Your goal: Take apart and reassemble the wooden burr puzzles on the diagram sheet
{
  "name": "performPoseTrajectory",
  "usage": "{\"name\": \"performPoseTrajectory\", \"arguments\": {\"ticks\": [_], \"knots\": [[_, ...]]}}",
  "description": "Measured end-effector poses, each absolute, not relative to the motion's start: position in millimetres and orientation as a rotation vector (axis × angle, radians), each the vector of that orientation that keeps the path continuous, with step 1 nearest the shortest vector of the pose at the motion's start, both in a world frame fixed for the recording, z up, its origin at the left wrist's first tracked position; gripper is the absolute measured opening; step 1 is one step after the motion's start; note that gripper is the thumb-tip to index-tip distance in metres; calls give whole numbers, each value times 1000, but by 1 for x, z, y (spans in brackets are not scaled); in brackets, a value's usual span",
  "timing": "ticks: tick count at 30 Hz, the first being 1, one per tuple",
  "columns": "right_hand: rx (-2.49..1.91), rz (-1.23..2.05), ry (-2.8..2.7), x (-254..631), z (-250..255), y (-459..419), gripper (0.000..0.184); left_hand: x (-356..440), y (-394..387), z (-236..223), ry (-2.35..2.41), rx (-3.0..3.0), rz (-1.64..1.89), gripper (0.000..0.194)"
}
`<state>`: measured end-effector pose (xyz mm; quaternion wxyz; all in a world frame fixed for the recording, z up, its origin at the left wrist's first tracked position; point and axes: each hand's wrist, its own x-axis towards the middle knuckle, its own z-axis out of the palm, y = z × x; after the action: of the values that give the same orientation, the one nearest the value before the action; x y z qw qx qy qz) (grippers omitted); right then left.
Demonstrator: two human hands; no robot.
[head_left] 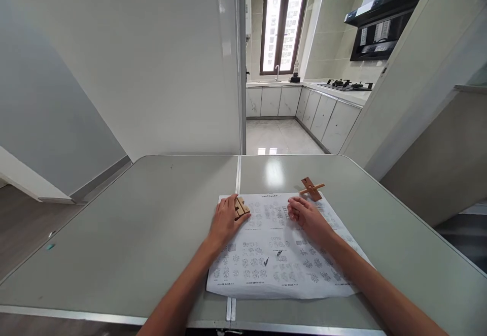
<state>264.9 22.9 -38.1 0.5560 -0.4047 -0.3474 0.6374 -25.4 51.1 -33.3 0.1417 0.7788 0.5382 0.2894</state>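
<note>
Nearest me, the grey-green, metal-rimmed tabletop shows below the near edge of a large white paper sheet printed with rows of small line drawings. A straight silver metal strip crosses the tabletop and passes beneath the sheet's left part. Two darker marks sit in the sheet's near half – printed or loose, I cannot tell.

My left hand is at the sheet's far left corner, fingers and thumb closed around a small, flat, pale wooden piece with notches. My right hand is over the sheet's far right part, its fingers curled in – I cannot tell whether anything is pinched between the tips. Just past it, at the sheet's far right corner, lies a reddish-brown rectangular plate with a thin, light-brown round stick crossing it.

Well beyond the sheet stand white, marble-patterned cabinets, with a black gas hob beyond its right side and a dark-framed window beyond its middle.
</note>
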Motion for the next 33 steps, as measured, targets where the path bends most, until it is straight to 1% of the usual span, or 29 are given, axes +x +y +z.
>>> {"name": "performPoseTrajectory", "arguments": {"ticks": [3,6,10,13,16,18,20,21,22,24,25,26,28,30,33], "knots": [[-1026,1425,-1010,258,-32,17,36,-25,51,-30,1492,2219,851,60],[-1061,1343,-1197,253,-29,13,39,-21,47,-26,1399,2139,879,65],[-1058,1306,-1305,250,-31,13,42,-3,33,-22,1181,1999,888,73],[-1061,1273,-1359,251,-33,13,40,11,21,-19,1039,2007,832,67],[-1056,1229,-1435,251,-33,12,35,17,12,-18,994,2092,799,61],[-1058,1171,-1505,251,-32,10,30,15,10,-16,970,2118,799,64],[-1058,1083,-1589,250,-31,9,25,9,10,-15,946,2136,793,72],[-1057,1042,-1635,250,-31,8,26,4,12,-14,943,2153,784,78],[-1055,1010,-1682,250,-32,7,31,0,14,-13,948,2180,768,82],[-1055,983,-1771,249,-35,5,55,-10,18,-12,974,2243,721,85],[-1059,978,-1806,249,-37,4,65,-15,20,-11,983,2263,689,80],[-1064,974,-1832,249,-38,4,71,-19,22,-10,985,2272,665,74],[-1070,960,-1852,248,-40,3,71,-26,24,-8,985,2258,645,67],[-1060,957,-1825,247,-37,3,63,-31,26,-5,997,2194,677,66],[-1017,1096,-1657,247,-29,4,59,-32,26,-2,1021,2020,764,65]]}}
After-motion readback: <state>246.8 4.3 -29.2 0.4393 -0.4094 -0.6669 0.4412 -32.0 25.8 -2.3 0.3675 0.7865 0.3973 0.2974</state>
